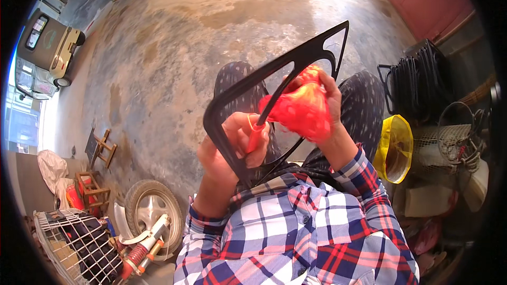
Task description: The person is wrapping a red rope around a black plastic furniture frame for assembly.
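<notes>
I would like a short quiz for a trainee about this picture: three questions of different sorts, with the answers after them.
1. True or false: the left hand grips the black frame near its lower corner.
2. Which thing does the right hand press against the frame? A) a red cloth B) a yellow funnel C) a wire basket
3. Fill in: on the floor at the lower left lies a ____ beside a red spring part.

Key
1. True; a thin orange tool also sits in that hand.
2. A, the red cloth.
3. Wheel, next to the shock absorber.
</notes>
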Available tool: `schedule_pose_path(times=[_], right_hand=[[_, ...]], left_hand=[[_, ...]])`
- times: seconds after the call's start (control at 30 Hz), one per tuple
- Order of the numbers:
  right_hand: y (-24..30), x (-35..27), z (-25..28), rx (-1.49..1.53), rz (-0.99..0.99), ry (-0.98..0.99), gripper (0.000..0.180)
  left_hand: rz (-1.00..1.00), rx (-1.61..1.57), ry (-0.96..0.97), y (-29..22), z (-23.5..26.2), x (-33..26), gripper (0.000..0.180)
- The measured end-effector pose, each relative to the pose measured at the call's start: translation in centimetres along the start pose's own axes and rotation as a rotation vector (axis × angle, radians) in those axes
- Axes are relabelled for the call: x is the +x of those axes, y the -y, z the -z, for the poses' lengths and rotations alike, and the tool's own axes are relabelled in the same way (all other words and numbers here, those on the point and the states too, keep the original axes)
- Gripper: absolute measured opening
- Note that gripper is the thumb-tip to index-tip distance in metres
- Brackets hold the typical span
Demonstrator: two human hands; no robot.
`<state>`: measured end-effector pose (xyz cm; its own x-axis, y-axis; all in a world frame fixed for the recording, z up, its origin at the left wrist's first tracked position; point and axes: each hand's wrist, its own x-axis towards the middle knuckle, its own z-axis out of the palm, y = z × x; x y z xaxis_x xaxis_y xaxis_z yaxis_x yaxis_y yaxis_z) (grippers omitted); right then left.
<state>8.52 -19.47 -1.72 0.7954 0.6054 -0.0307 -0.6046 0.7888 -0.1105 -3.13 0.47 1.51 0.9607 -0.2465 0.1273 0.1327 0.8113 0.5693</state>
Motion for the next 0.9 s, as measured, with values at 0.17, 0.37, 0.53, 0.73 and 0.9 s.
schedule_pose_path(times=[0.17,0.37,0.53,0.73,0.9], right_hand=[[0.2,-1.1,-1.4,0.072,0.005,0.364,0.053],[-0.3,-3.3,-3.3,-0.214,-0.061,0.487,0.057],[-2.9,-3.8,-5.4,-0.468,0.033,0.243,0.057],[0.4,-4.6,-6.5,-0.209,0.106,0.406,0.056],[1.2,-6.2,-7.1,-0.285,0.089,0.439,0.063]], left_hand=[[-0.03,0.018,0.072,-0.5,1.3,0.4,0.05],[-0.051,-0.001,0.059,-0.6,2.0,0.6,0.031],[-0.043,0.024,0.057,-0.5,1.8,0.4,0.03],[-0.092,0.083,-0.059,-1.3,1.8,0.1,0.028],[-0.095,0.07,-0.024,-1.6,2.4,0.2,0.031]])
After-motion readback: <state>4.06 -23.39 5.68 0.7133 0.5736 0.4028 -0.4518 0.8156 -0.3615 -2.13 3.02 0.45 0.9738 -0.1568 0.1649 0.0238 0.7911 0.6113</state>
